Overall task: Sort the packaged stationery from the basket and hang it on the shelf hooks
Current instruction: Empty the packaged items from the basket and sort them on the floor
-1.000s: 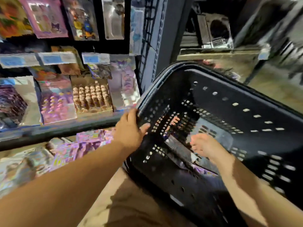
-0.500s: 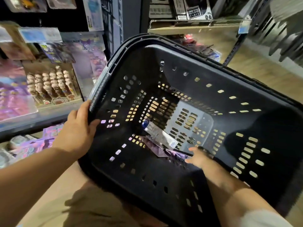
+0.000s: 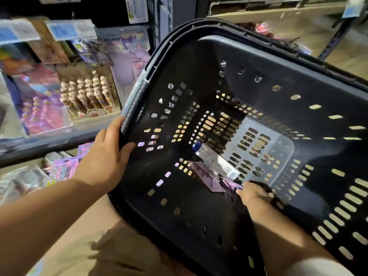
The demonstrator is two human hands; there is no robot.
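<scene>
A black perforated shopping basket (image 3: 199, 212) is tilted toward me and fills the middle and right. My left hand (image 3: 105, 156) grips its left rim beside the ribbed handle. My right hand (image 3: 253, 194) reaches deep inside, and its fingertips pinch the corner of a purple stationery packet (image 3: 207, 179) lying at the bottom. A clear white-backed packet (image 3: 217, 162) with a barcode lies on top of the purple one. The shelf hooks with hanging packets (image 3: 127, 48) are at the upper left.
A box of character-topped pens (image 3: 87, 94) and pink packets (image 3: 39, 100) stand on the left shelf. More purple packets (image 3: 59, 170) lie on the lower shelf. A grey upright post (image 3: 175, 14) rises behind the basket, and a wooden shelf (image 3: 278, 18) lies at the upper right.
The view has swung right and down over the basket. My right hand has gone deeper and closed on the purple packet's corner. My left hand keeps hold of the rim.
</scene>
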